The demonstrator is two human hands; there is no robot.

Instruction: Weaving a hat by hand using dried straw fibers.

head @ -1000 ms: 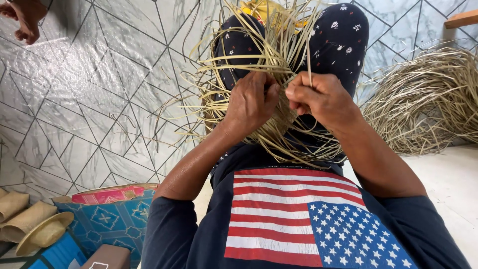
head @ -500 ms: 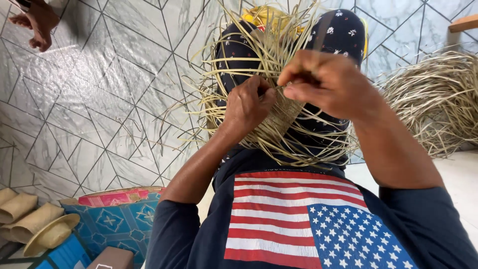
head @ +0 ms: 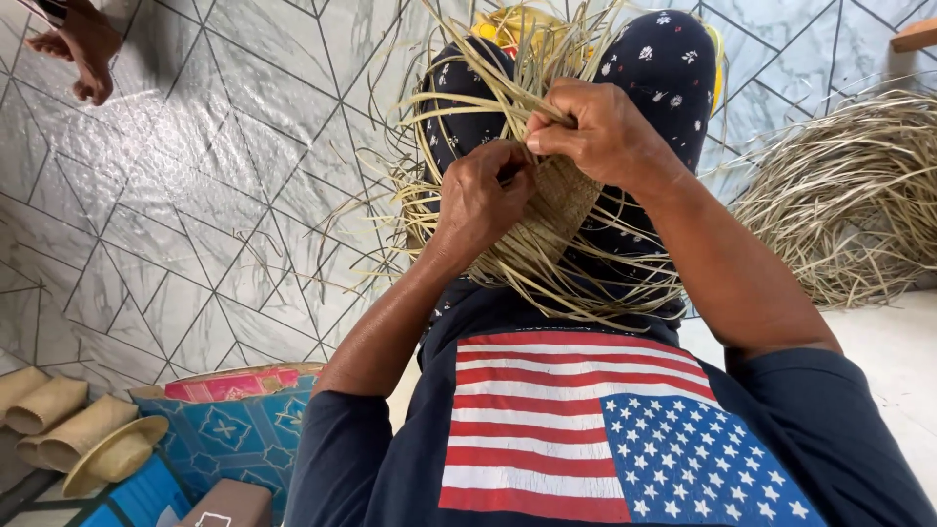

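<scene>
Straw-coloured and half-woven, the woven piece (head: 551, 220) sits at the centre of the frame, propped on the person's raised knees, which are clad in dark flower-print cloth (head: 673, 68). Its woven body is a tight tan patch, and from its edge loose straw strands (head: 459, 107) fan out in all directions, many of them running up toward the top of the frame. That is the line that matters: the free strands stand roughly upright in the picture, and both hands meet right at their roots, on the upper edge of the weave.

Left hand (head: 478, 200), just left of centre, is curled closed, fingers pressed into the weave and pinning strands against it. Right hand (head: 595, 132) sits slightly higher and to the right, fist shut with thumb and fingers pinching a small bundle of strands near its base. The two hands are touching or very nearly so; the right one is nearer the free strands, the left one nearer the finished weave below.

Outward now: a dark shirt with a striped and starred flag print (head: 586, 429) fills the bottom of the frame. A big loose heap of the same straw (head: 839, 205) lies at the right edge on the patterned tile floor (head: 195, 195). Lower left, pale finished straw hats (head: 78, 434) rest beside a blue patterned box (head: 224, 434). Upper left corner, another person's bare foot (head: 83, 49) is on the tiles, well apart from the work.
</scene>
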